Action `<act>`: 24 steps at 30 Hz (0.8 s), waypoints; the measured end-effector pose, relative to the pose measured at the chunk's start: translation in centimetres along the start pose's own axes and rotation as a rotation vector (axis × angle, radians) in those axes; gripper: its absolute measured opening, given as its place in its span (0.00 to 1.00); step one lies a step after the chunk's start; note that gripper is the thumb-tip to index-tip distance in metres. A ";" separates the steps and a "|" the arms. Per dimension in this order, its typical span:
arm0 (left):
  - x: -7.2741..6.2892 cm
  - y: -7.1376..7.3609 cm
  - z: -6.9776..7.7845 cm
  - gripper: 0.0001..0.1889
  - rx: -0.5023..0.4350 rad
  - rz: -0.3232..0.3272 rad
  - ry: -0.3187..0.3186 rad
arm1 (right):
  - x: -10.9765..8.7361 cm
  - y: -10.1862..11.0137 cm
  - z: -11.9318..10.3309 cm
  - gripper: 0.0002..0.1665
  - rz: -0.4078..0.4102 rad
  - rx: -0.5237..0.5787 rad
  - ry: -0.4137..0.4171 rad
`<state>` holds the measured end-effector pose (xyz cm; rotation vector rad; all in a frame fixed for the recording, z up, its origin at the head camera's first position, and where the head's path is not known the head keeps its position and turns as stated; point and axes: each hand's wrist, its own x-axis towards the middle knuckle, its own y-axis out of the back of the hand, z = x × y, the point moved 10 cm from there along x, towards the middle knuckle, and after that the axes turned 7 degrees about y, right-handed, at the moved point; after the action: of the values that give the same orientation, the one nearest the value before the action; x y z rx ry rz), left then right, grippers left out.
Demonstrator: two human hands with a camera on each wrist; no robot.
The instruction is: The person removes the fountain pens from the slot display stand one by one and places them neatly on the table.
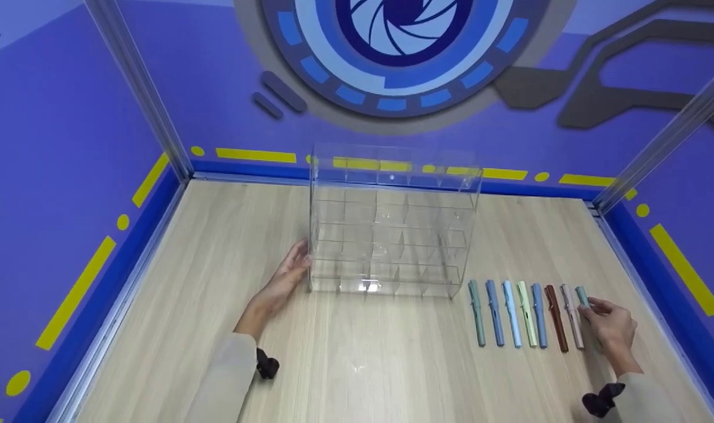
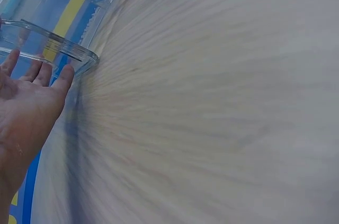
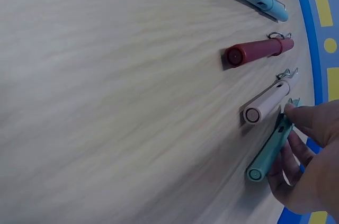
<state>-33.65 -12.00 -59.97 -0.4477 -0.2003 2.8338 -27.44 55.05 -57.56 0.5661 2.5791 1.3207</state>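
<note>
A clear acrylic rack (image 1: 386,235) with several divided compartments stands upright on the table. At its left side is my left hand (image 1: 283,279), fingers extended against the side panel. The left wrist view has that hand (image 2: 29,97) with fingertips at the lower edge of the clear rack (image 2: 79,54). On the right, my right hand (image 1: 614,326) pinches a teal-green pen (image 1: 581,295) at the end of a row. In the right wrist view, thumb and fingers hold this green pen (image 3: 270,150) near its clip end, beside a pale pink pen (image 3: 270,99).
Left of the held pen lie several capped pens in a row, among them a dark red pen (image 1: 556,317), a light green pen (image 1: 527,314) and a grey-green pen (image 1: 477,314). Blue-purple walls with metal posts (image 1: 151,100) bound the wooden table (image 1: 357,364).
</note>
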 end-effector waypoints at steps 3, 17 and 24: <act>0.3 -0.3 -0.1 0.39 0.007 -0.012 0.008 | -0.4 0.3 0.2 0.26 -0.008 -0.018 -0.017; 1.0 -0.9 0.0 0.35 0.029 -0.052 0.031 | -1.6 1.0 1.0 0.30 -0.036 -0.003 -0.064; 0.3 -0.1 0.4 0.34 0.033 -0.065 0.054 | -0.6 0.7 -0.6 0.32 -0.091 0.024 -0.025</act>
<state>-34.03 -11.91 -59.63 -0.5004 -0.1541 2.7538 -26.88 54.74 -56.64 0.4605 2.5711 1.2471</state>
